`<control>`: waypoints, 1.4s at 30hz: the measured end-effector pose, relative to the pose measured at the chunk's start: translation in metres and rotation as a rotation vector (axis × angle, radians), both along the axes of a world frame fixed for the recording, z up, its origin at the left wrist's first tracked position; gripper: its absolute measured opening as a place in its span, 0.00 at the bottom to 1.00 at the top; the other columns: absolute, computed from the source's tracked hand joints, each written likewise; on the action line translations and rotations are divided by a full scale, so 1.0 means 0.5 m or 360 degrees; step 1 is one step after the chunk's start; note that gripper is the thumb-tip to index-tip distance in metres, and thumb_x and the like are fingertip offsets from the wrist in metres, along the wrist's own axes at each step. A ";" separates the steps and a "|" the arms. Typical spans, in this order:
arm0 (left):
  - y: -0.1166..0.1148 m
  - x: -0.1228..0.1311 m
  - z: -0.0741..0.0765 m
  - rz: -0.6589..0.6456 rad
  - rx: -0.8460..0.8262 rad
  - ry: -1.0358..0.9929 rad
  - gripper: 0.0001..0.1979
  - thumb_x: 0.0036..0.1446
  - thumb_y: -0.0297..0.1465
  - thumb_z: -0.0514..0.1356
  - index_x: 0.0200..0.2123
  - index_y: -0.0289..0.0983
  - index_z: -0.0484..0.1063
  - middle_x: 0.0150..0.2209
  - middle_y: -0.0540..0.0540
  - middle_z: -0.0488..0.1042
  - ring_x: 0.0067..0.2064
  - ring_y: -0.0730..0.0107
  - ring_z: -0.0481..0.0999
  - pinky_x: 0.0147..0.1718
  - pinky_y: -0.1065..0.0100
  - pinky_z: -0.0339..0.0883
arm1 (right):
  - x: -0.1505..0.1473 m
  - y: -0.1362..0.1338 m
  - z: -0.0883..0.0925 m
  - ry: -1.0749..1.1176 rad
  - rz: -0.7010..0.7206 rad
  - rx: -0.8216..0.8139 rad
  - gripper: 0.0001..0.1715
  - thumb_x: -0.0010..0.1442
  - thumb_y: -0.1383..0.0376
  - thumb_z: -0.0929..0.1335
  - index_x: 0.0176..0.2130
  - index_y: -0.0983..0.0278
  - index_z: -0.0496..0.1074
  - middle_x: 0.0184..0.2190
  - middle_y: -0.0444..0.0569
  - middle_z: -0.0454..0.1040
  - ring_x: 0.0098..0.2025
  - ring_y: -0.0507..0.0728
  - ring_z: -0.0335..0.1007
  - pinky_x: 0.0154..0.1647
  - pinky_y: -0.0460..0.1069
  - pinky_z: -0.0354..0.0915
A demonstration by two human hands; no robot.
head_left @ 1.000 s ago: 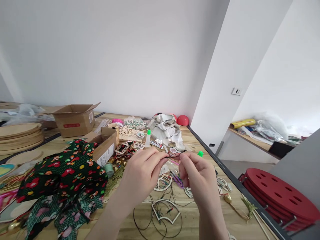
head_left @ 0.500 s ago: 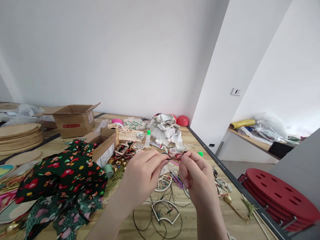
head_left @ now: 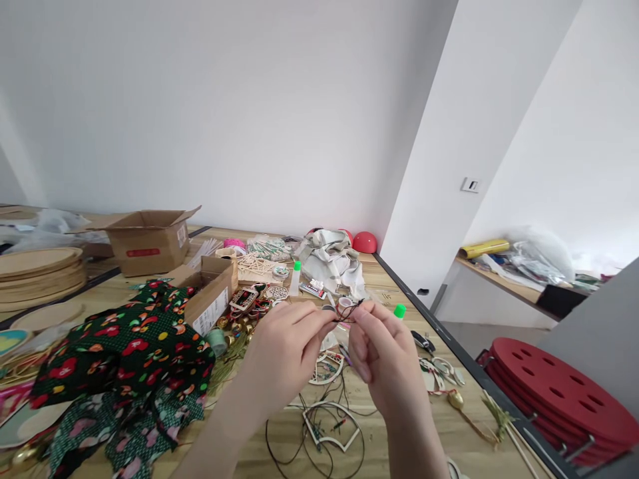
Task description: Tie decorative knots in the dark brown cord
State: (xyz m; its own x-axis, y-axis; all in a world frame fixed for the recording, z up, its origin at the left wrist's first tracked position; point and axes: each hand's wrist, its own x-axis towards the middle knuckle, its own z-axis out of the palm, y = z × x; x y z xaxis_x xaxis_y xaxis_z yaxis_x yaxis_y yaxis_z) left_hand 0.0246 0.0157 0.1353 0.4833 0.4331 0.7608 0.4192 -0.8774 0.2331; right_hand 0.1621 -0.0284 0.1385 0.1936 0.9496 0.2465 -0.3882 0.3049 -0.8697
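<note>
A thin black cord [head_left: 344, 314] is looped in the air between my two hands. My left hand [head_left: 289, 349] pinches one part of it between thumb and forefinger. Opposite, my right hand [head_left: 384, 356] grips another part of the cord at its fingertips, the other fingers curled in. Below them on the table lies a pale fan-shaped frame [head_left: 330, 440], with more black cord [head_left: 279, 456] tangled over and around it. A second pale frame with a cut-out pattern [head_left: 327, 369] lies just beyond, partly hidden by my left hand.
Patterned dark green cloth [head_left: 134, 339] covers the left of the table [head_left: 239, 459]. Cardboard boxes [head_left: 150, 243] stand behind it. A glue bottle [head_left: 295, 283], a glue tube [head_left: 313, 290] and a grey cloth [head_left: 332, 259] lie farther back. Red round stools [head_left: 564, 386] are stacked at the right.
My right hand has moved left, closer to my left hand, and the cord between them is slacker. My left hand has hardly moved.
</note>
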 end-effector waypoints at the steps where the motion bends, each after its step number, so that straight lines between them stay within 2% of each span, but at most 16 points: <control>1: 0.000 0.000 0.000 0.0008 -0.0006 0.0008 0.10 0.62 0.28 0.51 0.41 0.38 0.71 0.31 0.48 0.73 0.34 0.67 0.69 0.34 0.65 0.61 | 0.000 0.001 0.000 0.0004 0.0028 -0.0012 0.14 0.58 0.60 0.68 0.26 0.64 0.61 0.12 0.35 0.59 0.10 0.43 0.48 0.11 0.39 0.42; 4: -0.002 0.001 0.000 0.0018 -0.0027 0.0029 0.10 0.62 0.28 0.51 0.41 0.38 0.72 0.30 0.48 0.73 0.34 0.67 0.70 0.33 0.65 0.62 | 0.001 0.001 0.001 0.0017 0.0176 -0.0040 0.19 0.58 0.59 0.67 0.23 0.64 0.59 0.12 0.35 0.57 0.10 0.43 0.46 0.11 0.40 0.39; 8: -0.005 0.001 0.001 -0.0046 -0.0056 0.0034 0.13 0.62 0.25 0.50 0.46 0.40 0.69 0.34 0.48 0.75 0.37 0.67 0.72 0.36 0.65 0.64 | 0.004 -0.001 0.004 0.0058 0.0345 -0.0082 0.21 0.57 0.58 0.69 0.21 0.65 0.60 0.11 0.36 0.57 0.10 0.43 0.45 0.11 0.40 0.38; 14: -0.007 -0.001 0.006 -0.0075 -0.0093 0.0043 0.12 0.62 0.25 0.49 0.44 0.39 0.69 0.35 0.48 0.75 0.37 0.67 0.72 0.34 0.66 0.64 | 0.013 -0.006 0.013 0.0047 0.0396 -0.0010 0.13 0.56 0.59 0.70 0.30 0.67 0.72 0.16 0.40 0.60 0.16 0.44 0.48 0.15 0.41 0.44; 17: -0.007 -0.001 0.007 -0.0075 -0.0089 0.0026 0.11 0.62 0.26 0.48 0.42 0.38 0.69 0.33 0.48 0.75 0.35 0.67 0.72 0.32 0.66 0.63 | 0.018 -0.008 0.016 0.0099 0.0421 -0.0010 0.12 0.54 0.60 0.71 0.31 0.67 0.73 0.17 0.40 0.60 0.16 0.44 0.47 0.14 0.41 0.43; 21: -0.008 -0.001 0.007 -0.0049 -0.0100 0.0010 0.11 0.63 0.26 0.48 0.43 0.39 0.68 0.35 0.49 0.75 0.35 0.67 0.71 0.33 0.66 0.61 | 0.023 -0.006 0.012 0.0078 0.0438 -0.0035 0.14 0.57 0.58 0.69 0.34 0.67 0.74 0.15 0.40 0.62 0.13 0.43 0.45 0.11 0.41 0.40; 24: -0.008 -0.004 0.007 -0.0020 -0.0127 0.0040 0.11 0.63 0.26 0.48 0.43 0.39 0.68 0.34 0.49 0.75 0.34 0.67 0.70 0.33 0.65 0.60 | 0.020 -0.002 0.008 0.0091 0.0396 -0.0054 0.15 0.56 0.56 0.69 0.33 0.68 0.74 0.15 0.43 0.66 0.12 0.44 0.49 0.09 0.39 0.40; 28: -0.006 -0.004 0.006 -0.0036 -0.0128 0.0055 0.11 0.63 0.25 0.47 0.41 0.38 0.68 0.34 0.48 0.75 0.35 0.67 0.71 0.34 0.64 0.61 | 0.004 0.004 0.004 0.0149 0.0363 -0.0018 0.15 0.55 0.56 0.70 0.31 0.67 0.71 0.23 0.45 0.71 0.14 0.45 0.56 0.07 0.38 0.42; 33: -0.004 0.007 -0.003 -0.0076 -0.0046 0.0115 0.11 0.62 0.24 0.46 0.42 0.37 0.67 0.32 0.47 0.74 0.33 0.67 0.70 0.32 0.65 0.60 | -0.008 0.014 -0.002 0.0288 0.0340 0.0015 0.15 0.56 0.56 0.70 0.29 0.66 0.70 0.15 0.36 0.61 0.11 0.43 0.49 0.08 0.38 0.45; 37: -0.008 0.018 -0.007 -0.0067 0.0024 0.0187 0.11 0.61 0.24 0.45 0.38 0.36 0.66 0.27 0.49 0.71 0.27 0.68 0.66 0.29 0.66 0.57 | 0.006 0.010 0.002 0.0377 0.0391 0.0002 0.16 0.55 0.57 0.71 0.27 0.66 0.68 0.12 0.34 0.56 0.08 0.41 0.44 0.09 0.38 0.42; 40: -0.016 0.023 -0.001 -0.0139 -0.0049 0.0138 0.12 0.62 0.25 0.44 0.32 0.37 0.65 0.25 0.50 0.69 0.26 0.70 0.64 0.27 0.68 0.56 | 0.019 0.002 0.004 0.0336 0.0446 0.0011 0.18 0.56 0.56 0.69 0.25 0.65 0.65 0.14 0.37 0.63 0.08 0.42 0.47 0.08 0.39 0.40; 42: -0.021 0.025 0.005 -0.0198 -0.0177 0.0071 0.12 0.64 0.28 0.45 0.33 0.38 0.65 0.26 0.51 0.69 0.27 0.71 0.65 0.27 0.69 0.57 | 0.026 -0.002 0.003 0.0323 0.0515 0.0036 0.19 0.57 0.55 0.68 0.25 0.65 0.63 0.17 0.40 0.67 0.08 0.43 0.50 0.08 0.40 0.40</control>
